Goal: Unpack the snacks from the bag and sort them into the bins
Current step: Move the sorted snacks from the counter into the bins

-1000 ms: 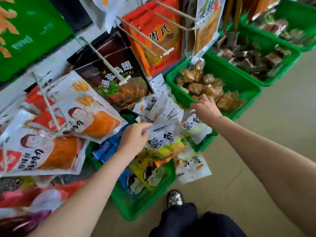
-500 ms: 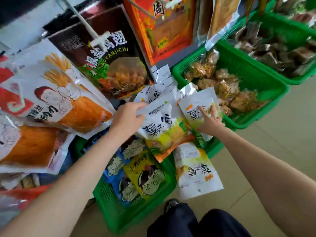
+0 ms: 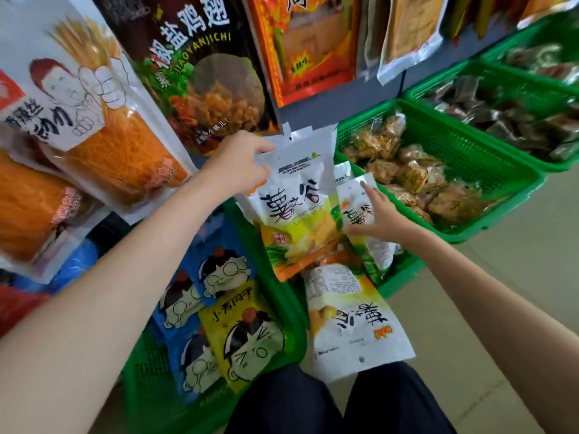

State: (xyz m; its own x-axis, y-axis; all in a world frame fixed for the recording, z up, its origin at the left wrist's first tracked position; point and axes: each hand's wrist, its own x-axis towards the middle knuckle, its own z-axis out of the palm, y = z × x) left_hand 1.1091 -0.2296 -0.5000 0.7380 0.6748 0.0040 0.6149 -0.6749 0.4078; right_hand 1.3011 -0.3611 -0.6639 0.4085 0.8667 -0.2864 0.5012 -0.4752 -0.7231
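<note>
Packets are hanging long-axis downward between your hands: your left hand [image 3: 241, 164] is pinching the top corner of the big white snack packet [image 3: 294, 208], while your right hand [image 3: 380, 219], fingers spread, is pressing the smaller packet [image 3: 357, 202] just beside it, over the green bin [image 3: 394, 277].

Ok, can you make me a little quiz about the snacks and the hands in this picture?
1. True or false: the left hand pinches the top of a white snack bag.
2. What colour are the bins?
3. The yellow cartoon-face packet lies: A) in a bin, B) on the floor, C) in the right hand.

Key: 1 true; 2 green; 3 A.
</note>
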